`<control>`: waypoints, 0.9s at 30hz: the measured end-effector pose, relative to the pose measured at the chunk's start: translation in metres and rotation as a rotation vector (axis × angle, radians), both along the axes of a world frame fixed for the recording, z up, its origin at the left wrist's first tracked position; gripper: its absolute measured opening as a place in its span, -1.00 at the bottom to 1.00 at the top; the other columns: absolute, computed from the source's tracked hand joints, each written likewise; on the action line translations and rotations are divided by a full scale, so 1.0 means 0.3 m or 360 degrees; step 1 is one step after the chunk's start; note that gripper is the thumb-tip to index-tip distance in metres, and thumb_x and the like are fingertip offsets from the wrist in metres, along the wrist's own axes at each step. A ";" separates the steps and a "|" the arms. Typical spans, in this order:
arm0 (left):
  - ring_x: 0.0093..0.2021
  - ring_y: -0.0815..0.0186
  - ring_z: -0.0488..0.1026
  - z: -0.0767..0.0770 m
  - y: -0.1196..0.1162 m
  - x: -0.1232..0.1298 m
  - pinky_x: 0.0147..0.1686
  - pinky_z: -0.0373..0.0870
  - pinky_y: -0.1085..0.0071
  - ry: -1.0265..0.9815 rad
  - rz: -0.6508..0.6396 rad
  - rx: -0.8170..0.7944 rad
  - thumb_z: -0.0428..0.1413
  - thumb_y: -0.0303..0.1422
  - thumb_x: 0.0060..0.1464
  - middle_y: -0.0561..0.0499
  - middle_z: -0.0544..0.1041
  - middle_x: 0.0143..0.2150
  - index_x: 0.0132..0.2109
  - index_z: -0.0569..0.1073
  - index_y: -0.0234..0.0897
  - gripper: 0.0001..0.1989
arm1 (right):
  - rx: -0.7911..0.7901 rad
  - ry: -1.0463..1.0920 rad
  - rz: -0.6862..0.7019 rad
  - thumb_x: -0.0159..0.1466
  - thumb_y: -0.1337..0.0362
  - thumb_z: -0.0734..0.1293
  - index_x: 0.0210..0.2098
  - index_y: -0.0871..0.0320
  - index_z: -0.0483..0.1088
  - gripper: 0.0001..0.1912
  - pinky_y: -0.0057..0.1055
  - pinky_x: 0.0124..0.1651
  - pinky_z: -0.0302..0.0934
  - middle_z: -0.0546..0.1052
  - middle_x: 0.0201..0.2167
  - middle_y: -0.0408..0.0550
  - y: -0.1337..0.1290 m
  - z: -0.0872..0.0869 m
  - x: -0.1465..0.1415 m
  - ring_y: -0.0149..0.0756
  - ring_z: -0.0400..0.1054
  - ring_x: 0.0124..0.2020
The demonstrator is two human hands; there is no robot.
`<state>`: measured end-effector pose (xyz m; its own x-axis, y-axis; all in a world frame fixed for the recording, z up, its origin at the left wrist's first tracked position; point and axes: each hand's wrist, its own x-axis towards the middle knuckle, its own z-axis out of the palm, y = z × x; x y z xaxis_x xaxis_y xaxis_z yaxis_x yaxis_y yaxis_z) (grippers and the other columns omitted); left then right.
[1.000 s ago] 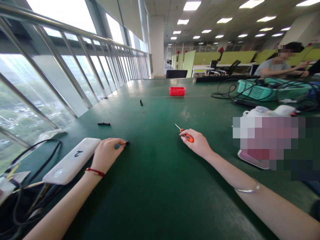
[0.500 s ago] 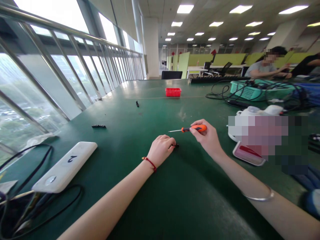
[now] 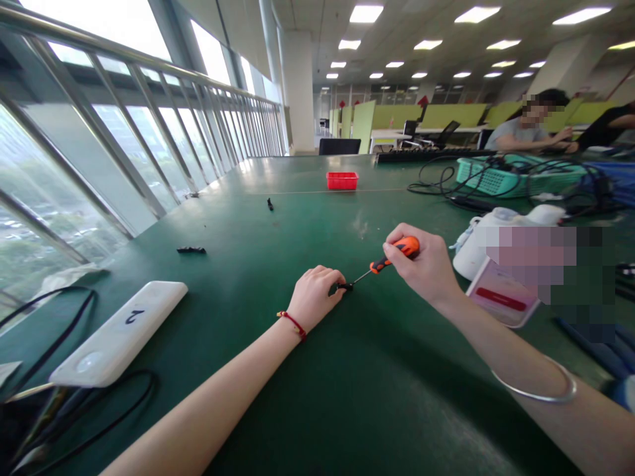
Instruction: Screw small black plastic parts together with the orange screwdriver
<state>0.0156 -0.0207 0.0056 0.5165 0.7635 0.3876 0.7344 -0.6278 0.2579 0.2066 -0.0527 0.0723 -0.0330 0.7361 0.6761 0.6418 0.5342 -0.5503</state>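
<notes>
My left hand [image 3: 319,295] rests on the green table, thumb and fingers closed on a small black piece [image 3: 347,286] whose kind is too small to make out. Only the piece's right end sticks out past the fingertips. My right hand [image 3: 421,264] grips the orange and black handle of a screwdriver [image 3: 381,264]. Its thin metal shaft slants down to the left, and the tip meets or nearly meets the black piece. Farther off to the left lie a short black strip [image 3: 191,250] and a smaller black part [image 3: 270,204].
A red tray [image 3: 342,180] stands mid-table. On the left lie a white power bank [image 3: 122,334] and black cables. White bottles [image 3: 479,244], a pink-and-white box [image 3: 503,294] and a green basket [image 3: 540,177] with cables are on the right. Another person [image 3: 526,129] sits beyond.
The screwdriver has swung from nearly level to a downward slant, its tip now down at the black piece. My right hand has turned and shifted slightly right. My left hand has barely moved.
</notes>
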 end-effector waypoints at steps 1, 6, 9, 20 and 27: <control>-0.24 0.26 0.41 0.000 0.000 0.000 -0.23 0.33 0.34 0.0002 -0.0008 0.0002 0.08 -0.40 0.02 0.01 0.50 -0.30 -0.30 0.45 -0.21 -0.93 | -0.0003 -0.0008 -0.0004 0.10 0.27 0.23 -0.58 0.12 0.23 -0.85 -0.47 -0.49 0.05 0.28 -0.66 -0.22 0.000 -0.001 -0.003 -0.45 0.13 -0.60; -0.24 0.27 0.40 -0.002 0.004 -0.003 -0.24 0.32 0.35 -0.0012 -0.0044 0.0006 0.07 -0.40 0.03 0.03 0.50 -0.32 -0.31 0.44 -0.20 -0.93 | 0.0014 0.0004 -0.0001 0.10 0.28 0.22 -0.59 0.12 0.22 -0.85 -0.47 -0.49 0.05 0.27 -0.67 -0.22 -0.002 0.010 -0.005 -0.45 0.13 -0.61; -0.24 0.27 0.39 -0.004 0.004 -0.003 -0.24 0.32 0.35 -0.0017 -0.0045 0.0008 0.06 -0.40 0.03 0.03 0.50 -0.32 -0.30 0.44 -0.20 -0.92 | 0.0010 0.0004 0.0008 0.10 0.28 0.22 -0.59 0.12 0.22 -0.84 -0.47 -0.49 0.05 0.28 -0.66 -0.21 -0.002 0.012 -0.003 -0.45 0.13 -0.60; -0.24 0.28 0.39 0.004 0.000 -0.002 -0.24 0.31 0.37 0.0003 -0.0045 0.0001 0.06 -0.41 0.04 0.05 0.51 -0.33 -0.30 0.44 -0.19 -0.93 | -0.0032 -0.0026 0.0016 0.12 0.26 0.23 -0.58 0.13 0.24 -0.84 -0.47 -0.47 0.03 0.28 -0.65 -0.21 0.004 0.003 0.002 -0.45 0.12 -0.58; -0.23 0.29 0.38 0.000 0.004 -0.003 -0.24 0.31 0.39 -0.0030 -0.0117 -0.0003 0.06 -0.41 0.07 0.05 0.51 -0.31 -0.35 0.43 -0.22 -0.93 | -0.0274 -0.0231 -0.0021 0.17 0.16 0.19 -0.62 0.16 0.25 -0.71 -0.47 -0.50 -0.04 0.27 -0.68 -0.19 0.094 0.073 -0.007 -0.45 0.12 -0.60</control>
<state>0.0148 -0.0194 0.0057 0.5640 0.7243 0.3966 0.6812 -0.6796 0.2724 0.2046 -0.0246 0.0942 -0.1103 0.8413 0.5292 0.7273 0.4313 -0.5339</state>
